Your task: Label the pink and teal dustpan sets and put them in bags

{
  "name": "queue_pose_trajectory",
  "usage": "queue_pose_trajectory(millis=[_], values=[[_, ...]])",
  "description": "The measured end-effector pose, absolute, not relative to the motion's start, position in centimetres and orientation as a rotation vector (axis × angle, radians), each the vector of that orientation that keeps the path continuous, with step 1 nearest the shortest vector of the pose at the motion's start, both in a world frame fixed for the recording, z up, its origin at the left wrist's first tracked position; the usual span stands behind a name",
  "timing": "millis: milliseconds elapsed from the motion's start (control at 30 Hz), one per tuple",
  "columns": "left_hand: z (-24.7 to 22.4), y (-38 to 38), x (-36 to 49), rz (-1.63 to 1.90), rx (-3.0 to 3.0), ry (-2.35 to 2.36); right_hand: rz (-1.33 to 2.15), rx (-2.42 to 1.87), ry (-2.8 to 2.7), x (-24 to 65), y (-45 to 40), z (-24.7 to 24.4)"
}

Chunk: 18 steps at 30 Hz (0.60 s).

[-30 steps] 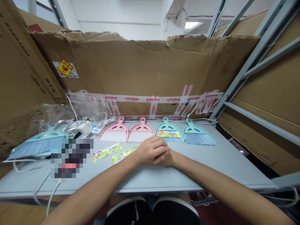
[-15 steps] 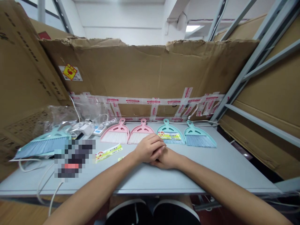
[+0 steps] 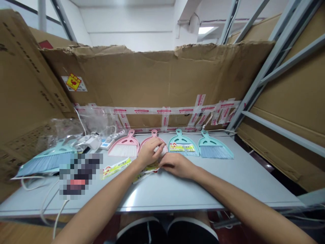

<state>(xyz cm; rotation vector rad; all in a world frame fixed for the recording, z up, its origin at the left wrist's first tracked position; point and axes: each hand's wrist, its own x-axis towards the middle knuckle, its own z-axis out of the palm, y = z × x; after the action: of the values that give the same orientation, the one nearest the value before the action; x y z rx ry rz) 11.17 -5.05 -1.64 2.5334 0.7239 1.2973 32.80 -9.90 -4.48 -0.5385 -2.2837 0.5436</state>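
My hands are apart but close: my left hand (image 3: 149, 153) lies over the second pink dustpan (image 3: 153, 135), its fingers (image 3: 157, 144) on the pan, though I cannot tell whether it grips. My right hand (image 3: 177, 165) rests on the grey table (image 3: 210, 189), just beside a printed yellow label strip (image 3: 146, 172). A teal dustpan (image 3: 183, 149) with a similar label lies just right of the pink one.

We observe a pink moulded-plastic dustpan (image 3: 145, 141) with a smooth, low-sheen finish, and a glossy printed label strip (image 3: 149, 168). The pale-grey bench (image 3: 203, 189) is smooth and reflective. The brown corrugated cardboard sheet (image 3: 152, 78) is matt and rough.
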Motion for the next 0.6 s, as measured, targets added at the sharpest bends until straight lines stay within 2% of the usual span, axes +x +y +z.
queue_pose_trajectory(millis=[167, 333, 433, 600], values=[[-1.4, -3.9, 10.5, 1.334, 1.935, 0.961, 0.935, -0.734, -1.645, 33.7, -8.9, -3.6], [-1.9, -3.5, 10.9, 1.227, 1.645, 0.940, 0.843, -0.851, -1.173, 34.9, -7.8, -3.2], [-2.1, -4.3, 11.5, 1.059, 1.610, 0.784, 0.767, -0.863, -1.191, 35.0, -7.8, -3.1], [-2.2, -6.1, 12.9, 0.848, 1.602, 0.517, 0.700, -0.834, -1.556, 34.1, -8.7, -3.6]])
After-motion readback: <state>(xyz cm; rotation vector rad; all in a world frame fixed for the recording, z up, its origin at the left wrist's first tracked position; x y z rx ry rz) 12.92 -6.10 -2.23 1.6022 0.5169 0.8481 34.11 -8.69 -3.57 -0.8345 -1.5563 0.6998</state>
